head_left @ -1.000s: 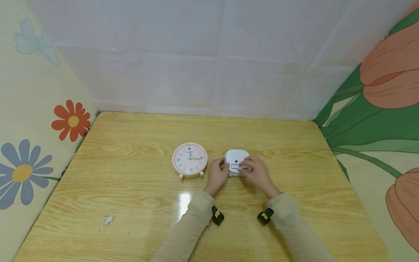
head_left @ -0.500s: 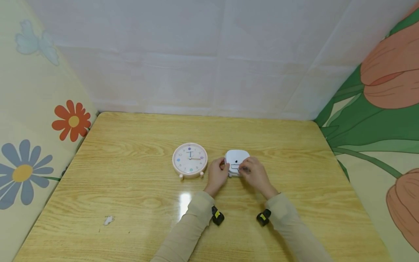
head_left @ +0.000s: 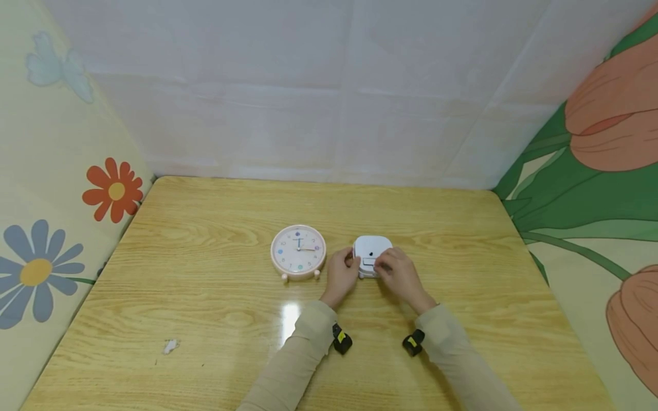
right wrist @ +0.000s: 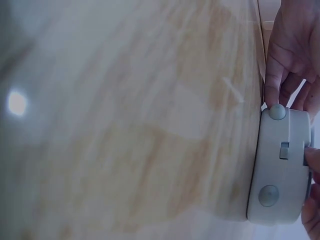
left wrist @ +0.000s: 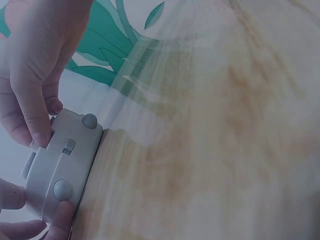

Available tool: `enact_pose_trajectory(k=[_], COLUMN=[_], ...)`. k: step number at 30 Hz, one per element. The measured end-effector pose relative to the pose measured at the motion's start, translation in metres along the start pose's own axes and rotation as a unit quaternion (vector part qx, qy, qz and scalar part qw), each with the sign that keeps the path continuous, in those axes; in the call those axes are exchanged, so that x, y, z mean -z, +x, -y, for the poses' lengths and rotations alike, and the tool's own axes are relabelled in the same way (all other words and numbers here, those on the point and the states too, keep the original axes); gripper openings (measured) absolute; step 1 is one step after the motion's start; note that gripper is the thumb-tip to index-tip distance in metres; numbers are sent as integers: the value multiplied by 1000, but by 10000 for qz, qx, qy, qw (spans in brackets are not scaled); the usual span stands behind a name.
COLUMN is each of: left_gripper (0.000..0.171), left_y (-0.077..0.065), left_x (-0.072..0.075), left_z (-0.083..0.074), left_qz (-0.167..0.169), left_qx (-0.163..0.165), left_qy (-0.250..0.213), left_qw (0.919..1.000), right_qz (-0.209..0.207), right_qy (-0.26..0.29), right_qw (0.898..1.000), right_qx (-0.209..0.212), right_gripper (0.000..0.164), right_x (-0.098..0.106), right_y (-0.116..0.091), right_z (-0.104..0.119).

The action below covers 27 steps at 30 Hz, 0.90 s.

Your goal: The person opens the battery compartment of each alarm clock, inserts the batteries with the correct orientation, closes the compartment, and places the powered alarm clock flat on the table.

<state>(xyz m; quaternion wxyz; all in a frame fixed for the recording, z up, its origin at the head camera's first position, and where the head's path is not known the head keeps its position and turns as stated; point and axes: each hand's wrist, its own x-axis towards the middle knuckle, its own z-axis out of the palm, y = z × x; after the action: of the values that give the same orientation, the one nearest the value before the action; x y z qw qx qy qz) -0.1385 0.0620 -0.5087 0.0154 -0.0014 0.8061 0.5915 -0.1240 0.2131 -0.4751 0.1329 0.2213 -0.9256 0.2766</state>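
A white clock (head_left: 371,246) lies back side up on the table, with a dark spot and an outlined rectangular compartment on its back. My left hand (head_left: 341,275) grips its left edge, thumb on top. My right hand (head_left: 402,276) has thumb and fingers bent together at the right end of the compartment. Whatever may lie between those fingertips is hidden. In the left wrist view, the clock's side (left wrist: 67,165) shows two round feet and a small switch; my right hand (left wrist: 42,65) reaches onto its back. In the right wrist view, my left hand (right wrist: 295,60) touches the clock's end (right wrist: 280,175).
Left of the hands, a pink round clock (head_left: 298,249) lies face up on the wooden table (head_left: 231,319). A small white scrap (head_left: 171,346) sits near the front left. A pale wall (head_left: 308,103) stands behind, with flower-patterned panels (head_left: 606,228) at both sides.
My right fingertips have drawn closer together over the compartment's right end; a small dark thing glimpsed there half a second ago is now hidden. My left hand and both clocks stay put.
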Motion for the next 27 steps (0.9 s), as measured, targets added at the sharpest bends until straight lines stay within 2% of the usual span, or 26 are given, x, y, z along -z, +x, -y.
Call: enact_pose_trajectory(k=[18, 27], left_gripper=[32, 33], left_y=[0, 1], left_x=[0, -2], left_z=[0, 1], left_qz=[-61, -37], left_qx=[-57, 42], left_qy=[-42, -25], left_qw=[10000, 10000], right_qz=[204, 242], right_qy=[-228, -331], right_qw=[9995, 9992], right_qx=[-18, 8], right_gripper=[10, 10], right_x=[4, 5], right_y=[3, 4], right_z=[5, 7])
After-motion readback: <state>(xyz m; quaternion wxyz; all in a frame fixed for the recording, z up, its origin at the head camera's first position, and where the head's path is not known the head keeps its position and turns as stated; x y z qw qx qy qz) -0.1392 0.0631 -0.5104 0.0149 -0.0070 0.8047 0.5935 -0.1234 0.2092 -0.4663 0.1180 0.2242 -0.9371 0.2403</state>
